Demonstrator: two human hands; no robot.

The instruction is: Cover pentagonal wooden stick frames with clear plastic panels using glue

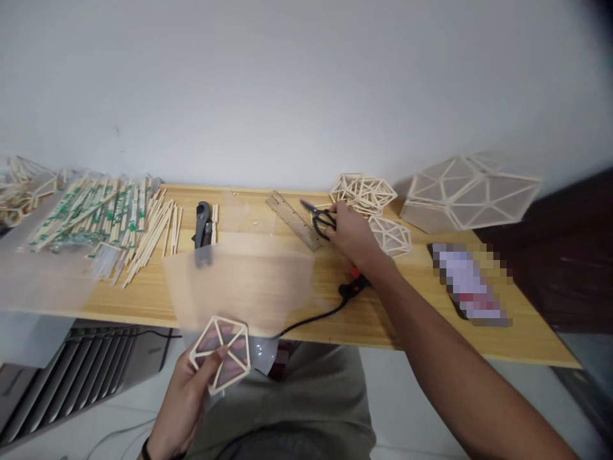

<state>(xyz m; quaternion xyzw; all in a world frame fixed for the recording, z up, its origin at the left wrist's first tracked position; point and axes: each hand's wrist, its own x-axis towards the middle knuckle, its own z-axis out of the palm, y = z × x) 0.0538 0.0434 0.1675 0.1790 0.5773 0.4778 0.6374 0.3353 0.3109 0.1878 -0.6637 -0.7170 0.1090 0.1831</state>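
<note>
Left hand (184,399) is below the tabletop's (297,306) near edge, over the lap, fingers clamped on a small hexagonal frame of pale wooden sticks (223,353) with a translucent plastic sheet (244,281) under it; the sheet runs up over the near edge. Right hand (352,235) is stretched to the far edge, fingers closed around the handles of black-handled scissors (320,216), blades pointing left. A wooden ruler (294,220) lies just left of the scissors. Stacked stick-frame polygons (364,190) sit touching behind the hand. A black-and-orange corded tool (353,284) lies under the right forearm. Wrapped chopsticks (103,220) heap at the far left corner; grey cutter pliers (203,227) beside them.
</note>
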